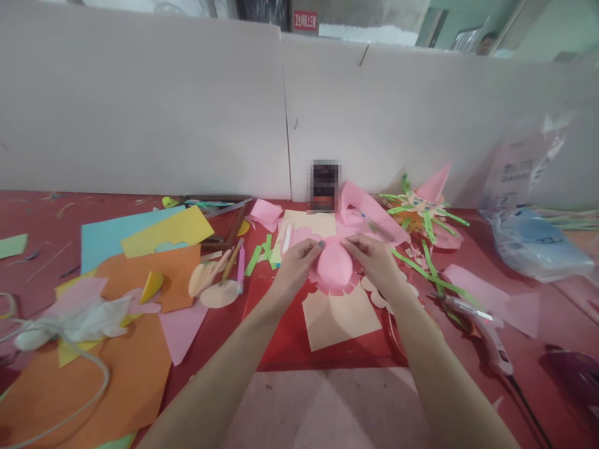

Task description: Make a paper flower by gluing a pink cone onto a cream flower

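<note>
Both of my hands hold a pink paper piece (335, 267) with a rounded, domed middle and a notched lower edge. My left hand (303, 257) pinches its upper left side, and my right hand (369, 251) grips the upper right. Below the piece lies a beige sheet of paper (339, 324) on a red board (281, 337). Beige scalloped cutouts (377, 294) sit by my right wrist, partly hidden by it. Behind my hands are a pale sheet and pink paper scraps.
Orange paper (107, 374), blue paper (100, 240) and markers (241, 268) lie at left. At right are a glue gun (484, 330), a pink paper cone with green strips (433, 193) and a plastic bag (533, 237). A white partition (187, 112) stands behind.
</note>
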A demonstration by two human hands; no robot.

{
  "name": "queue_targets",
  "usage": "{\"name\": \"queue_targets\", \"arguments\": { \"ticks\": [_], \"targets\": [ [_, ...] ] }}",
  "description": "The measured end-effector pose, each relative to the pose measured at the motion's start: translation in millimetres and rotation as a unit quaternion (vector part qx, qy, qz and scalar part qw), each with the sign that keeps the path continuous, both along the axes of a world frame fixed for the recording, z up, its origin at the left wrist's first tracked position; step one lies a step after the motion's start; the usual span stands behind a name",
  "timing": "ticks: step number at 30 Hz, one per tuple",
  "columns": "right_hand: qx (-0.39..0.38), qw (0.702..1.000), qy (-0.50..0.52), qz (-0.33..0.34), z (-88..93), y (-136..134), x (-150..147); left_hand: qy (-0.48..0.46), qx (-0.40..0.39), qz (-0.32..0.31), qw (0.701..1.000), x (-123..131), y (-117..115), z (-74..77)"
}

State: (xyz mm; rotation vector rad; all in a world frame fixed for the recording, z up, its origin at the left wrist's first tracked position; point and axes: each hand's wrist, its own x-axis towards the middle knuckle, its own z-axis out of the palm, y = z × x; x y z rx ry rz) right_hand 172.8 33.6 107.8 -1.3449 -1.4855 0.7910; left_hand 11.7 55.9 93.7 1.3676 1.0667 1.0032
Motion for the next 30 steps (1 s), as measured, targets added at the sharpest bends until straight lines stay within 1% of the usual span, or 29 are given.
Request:
{"name": "queue_targets", "arguments": {
  "ticks": [4,7,10,12,14,17,20,22,23,26,30],
  "targets": [
    [-0.045,0.999,0.01,0.025,-1.9,0.3,0.4,0.025,0.019,0.019,0.999,-1.8,3.0,-3.3],
    [-0.057,0.998,0.008,0.034,-5.0,1.3,2.5,0.005,0.006,0.031,0.999,-1.8,1.4,-2.7],
    [-0.06,0.998,-0.002,0.032,-6.9,1.8,4.5,-0.018,-0.019,0.01,1.0,-1.0,-0.7,-0.7],
    [-0.065,0.997,-0.004,0.04,-5.9,1.2,4.8,-0.005,-0.017,-0.013,1.0,-0.3,-1.1,0.4],
    [-0.064,0.997,-0.004,0.042,-3.3,-0.2,4.0,0.021,0.001,-0.013,1.0,0.6,-0.8,0.7],
    [-0.073,0.997,-0.005,0.033,0.4,-2.1,1.3,0.04,0.032,0.042,0.998,1.6,-0.5,-0.1],
    [-0.105,0.993,-0.001,0.056,-0.8,-1.8,-0.7,0.041,0.042,0.091,0.994,1.6,-0.8,-1.2],
    [-0.092,0.994,0.01,0.061,-4.5,0.1,-0.5,0.037,0.044,0.11,0.992,1.6,-1.0,-1.5],
    [-0.075,0.996,0.013,0.049,-6.5,1.3,0.0,0.033,0.044,0.115,0.992,1.9,-1.1,-1.5],
    [-0.029,1.0,0.009,0.005,-10.3,4.4,2.4,0.016,0.031,0.096,0.995,3.9,-1.6,-1.6],
    [-0.018,1.0,-0.008,0.021,-6.5,2.8,3.1,0.008,0.009,0.024,1.0,7.4,-3.5,-3.5]
  ]
}}
